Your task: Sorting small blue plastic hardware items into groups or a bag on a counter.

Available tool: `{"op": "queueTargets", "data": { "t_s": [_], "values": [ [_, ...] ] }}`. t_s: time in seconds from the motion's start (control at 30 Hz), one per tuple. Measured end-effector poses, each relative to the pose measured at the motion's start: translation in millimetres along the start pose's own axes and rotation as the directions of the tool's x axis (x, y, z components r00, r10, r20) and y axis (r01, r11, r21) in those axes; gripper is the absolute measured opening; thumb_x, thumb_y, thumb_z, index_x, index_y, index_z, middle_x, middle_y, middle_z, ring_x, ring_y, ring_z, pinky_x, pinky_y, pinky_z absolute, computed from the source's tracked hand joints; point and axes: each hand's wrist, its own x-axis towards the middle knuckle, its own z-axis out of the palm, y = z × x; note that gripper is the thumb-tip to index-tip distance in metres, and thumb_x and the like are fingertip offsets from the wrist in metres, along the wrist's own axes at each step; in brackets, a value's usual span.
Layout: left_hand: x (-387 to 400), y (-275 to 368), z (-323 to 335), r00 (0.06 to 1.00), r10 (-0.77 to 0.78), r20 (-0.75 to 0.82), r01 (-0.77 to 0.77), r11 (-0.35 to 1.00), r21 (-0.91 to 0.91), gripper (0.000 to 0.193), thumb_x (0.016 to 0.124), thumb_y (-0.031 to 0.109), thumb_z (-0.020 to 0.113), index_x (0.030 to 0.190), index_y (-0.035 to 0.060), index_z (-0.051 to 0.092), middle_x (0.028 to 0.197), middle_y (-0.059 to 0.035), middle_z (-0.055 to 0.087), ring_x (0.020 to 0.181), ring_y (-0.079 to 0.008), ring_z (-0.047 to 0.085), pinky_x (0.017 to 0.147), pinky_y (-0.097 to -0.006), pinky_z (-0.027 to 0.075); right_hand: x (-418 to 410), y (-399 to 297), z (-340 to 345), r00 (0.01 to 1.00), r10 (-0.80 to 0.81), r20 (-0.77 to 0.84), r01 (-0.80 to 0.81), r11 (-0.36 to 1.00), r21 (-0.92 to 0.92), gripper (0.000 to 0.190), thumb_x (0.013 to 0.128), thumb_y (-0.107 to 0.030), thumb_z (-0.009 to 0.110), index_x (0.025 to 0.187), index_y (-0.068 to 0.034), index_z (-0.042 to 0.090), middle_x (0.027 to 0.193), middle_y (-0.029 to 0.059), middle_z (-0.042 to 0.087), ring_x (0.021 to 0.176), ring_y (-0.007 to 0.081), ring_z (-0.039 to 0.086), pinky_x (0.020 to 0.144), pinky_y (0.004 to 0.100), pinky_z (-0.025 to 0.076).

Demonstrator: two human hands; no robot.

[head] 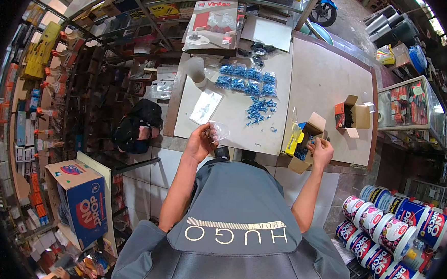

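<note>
My left hand (201, 142) grips a small clear plastic bag (219, 132) above the table's near edge. Over an open cardboard box (293, 140) with a yellow and blue outside, my right hand (321, 151) has its fingertips pinched on a bit of blue, apparently small fasteners. More blue fasteners (301, 152) lie inside this box. A loose heap of blue fasteners (260, 110) spreads on the tabletop (232, 128). Beyond it, several filled clear bags (246, 80) sit in two rows. A stack of flat clear bags (206, 106) rests to the left.
An open orange and black box (342, 115) of dark fasteners stands at right. A whitish cylindrical container (197, 72), a catalogue (211, 25) and small bags of black pieces (258, 53) occupy the left half. Paint buckets (383, 230) are stacked behind on the right, a large carton (77, 203) on the left.
</note>
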Motion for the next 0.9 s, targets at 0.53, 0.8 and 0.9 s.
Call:
{"op": "queueTargets", "data": {
  "t_s": [0.53, 0.8, 0.9],
  "values": [
    [2.6, -0.3, 2.0, 1.0, 0.0, 0.025, -0.001, 1.0, 0.016, 0.015, 0.09, 0.029, 0.061, 0.091, 0.0142, 0.063, 0.076, 0.0016, 0.06, 0.072, -0.0146, 0.058, 0.061, -0.0323, 0.05, -25.5, 9.5, 128.4, 0.763, 0.31, 0.567, -0.586, 0.703, 0.404, 0.024, 0.094, -0.004, 0.048, 0.112, 0.012, 0.052, 0.108, 0.0238, 0.06, 0.096, 0.0309, 0.064, 0.088, 0.0383, 0.056],
    [-2.9, -0.5, -3.6, 1.0, 0.0, 0.006, 0.0, 1.0, 0.014, 0.018, 0.091, 0.03, 0.059, 0.092, 0.0124, 0.063, 0.079, 0.0005, 0.059, 0.072, -0.0161, 0.055, 0.062, -0.0321, 0.047, -11.4, 0.1, 169.0, 0.805, 0.302, 0.51, -0.49, 0.824, 0.284, 0.043, 0.101, -0.019, 0.039, 0.135, 0.007, 0.041, 0.127, 0.0228, 0.053, 0.107, 0.0312, 0.061, 0.09, 0.0373, 0.054],
    [-2.5, 0.0, -6.1, 1.0, 0.006, 0.011, -0.006, 1.0, 0.012, 0.018, 0.09, 0.03, 0.059, 0.092, 0.0129, 0.062, 0.079, 0.0006, 0.058, 0.073, -0.0162, 0.055, 0.062, -0.032, 0.047, -14.9, -27.7, 148.9, 0.876, 0.116, 0.469, -0.27, 0.922, 0.276, 0.043, 0.101, -0.021, 0.04, 0.134, 0.007, 0.042, 0.123, 0.0201, 0.056, 0.105, 0.028, 0.063, 0.085, 0.0345, 0.054]
  ]
}}
